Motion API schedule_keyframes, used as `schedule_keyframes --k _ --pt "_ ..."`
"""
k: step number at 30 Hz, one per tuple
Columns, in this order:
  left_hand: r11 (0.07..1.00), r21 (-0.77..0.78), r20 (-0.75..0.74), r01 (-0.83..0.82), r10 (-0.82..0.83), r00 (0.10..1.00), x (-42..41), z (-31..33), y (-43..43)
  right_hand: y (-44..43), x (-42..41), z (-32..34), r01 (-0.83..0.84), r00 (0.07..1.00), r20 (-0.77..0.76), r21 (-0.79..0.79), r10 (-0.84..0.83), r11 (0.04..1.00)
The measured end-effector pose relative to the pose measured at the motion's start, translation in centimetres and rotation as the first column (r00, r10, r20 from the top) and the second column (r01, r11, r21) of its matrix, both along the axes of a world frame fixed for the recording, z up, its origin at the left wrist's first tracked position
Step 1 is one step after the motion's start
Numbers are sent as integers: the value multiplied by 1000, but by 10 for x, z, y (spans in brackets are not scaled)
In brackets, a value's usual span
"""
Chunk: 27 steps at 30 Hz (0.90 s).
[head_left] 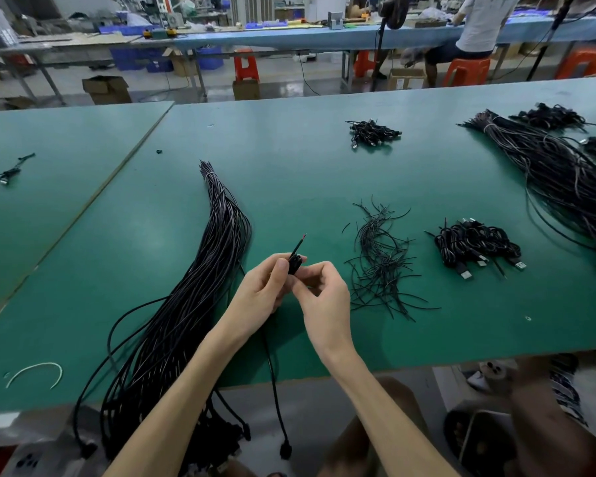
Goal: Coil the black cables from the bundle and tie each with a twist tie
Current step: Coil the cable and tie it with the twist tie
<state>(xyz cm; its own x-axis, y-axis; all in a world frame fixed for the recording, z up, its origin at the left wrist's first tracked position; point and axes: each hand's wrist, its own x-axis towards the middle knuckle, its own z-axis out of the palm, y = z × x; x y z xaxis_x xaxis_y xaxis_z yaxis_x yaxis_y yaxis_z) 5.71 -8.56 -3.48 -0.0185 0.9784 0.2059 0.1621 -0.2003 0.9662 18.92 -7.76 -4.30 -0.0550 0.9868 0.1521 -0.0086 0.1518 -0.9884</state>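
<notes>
Black bundle (200, 287) near scattered twist ties (379, 266); 1 cable (296, 258), perhaps folded, lifted.

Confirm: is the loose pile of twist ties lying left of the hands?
No, the twist ties lie on the table to the right of the right hand; the cable bundle lies on the left.

Black cable bundle (200, 287), black twist ties (381, 263), green table (289, 160), orange stools (245, 67).

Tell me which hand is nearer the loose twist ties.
Right. The right hand is just beside the twist ties; the left hand lies farther off, toward the cable bundle.
</notes>
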Motion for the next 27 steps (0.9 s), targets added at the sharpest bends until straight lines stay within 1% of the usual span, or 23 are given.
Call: schedule_keyframes --k 3,9,12,15,19,22,25,27 --pt "998 60 -64 -9 13 998 -1 -1 0 0 -1 0 -4 1000 3 -8 4 1000" --pt "996 86 -89 24 -16 996 0 0 -2 -1 -2 2 -35 999 -39 -38 33 999" --pt "999 50 -70 -8 11 997 0 0 -1 -1 -2 3 -32 999 5 -36 32 999" --pt "999 -11 -11 -32 32 999 -1 -4 0 -1 -3 4 -22 999 48 -28 24 999" --pt "999 -30 4 -42 42 999 -2 -6 0 -4 -5 6 1 983 182 54 -11 999" --pt "997 -62 25 -48 49 998 -2 -6 1 -4 -6 8 18 972 231 86 -37 996" --pt "995 -87 56 -39 44 997 0 -4 0 -6 -7 8 25 947 315 131 -66 991" --pt "994 -110 87 -18 28 996 1 -3 0 -6 -6 9 41 939 331 158 -92 987"
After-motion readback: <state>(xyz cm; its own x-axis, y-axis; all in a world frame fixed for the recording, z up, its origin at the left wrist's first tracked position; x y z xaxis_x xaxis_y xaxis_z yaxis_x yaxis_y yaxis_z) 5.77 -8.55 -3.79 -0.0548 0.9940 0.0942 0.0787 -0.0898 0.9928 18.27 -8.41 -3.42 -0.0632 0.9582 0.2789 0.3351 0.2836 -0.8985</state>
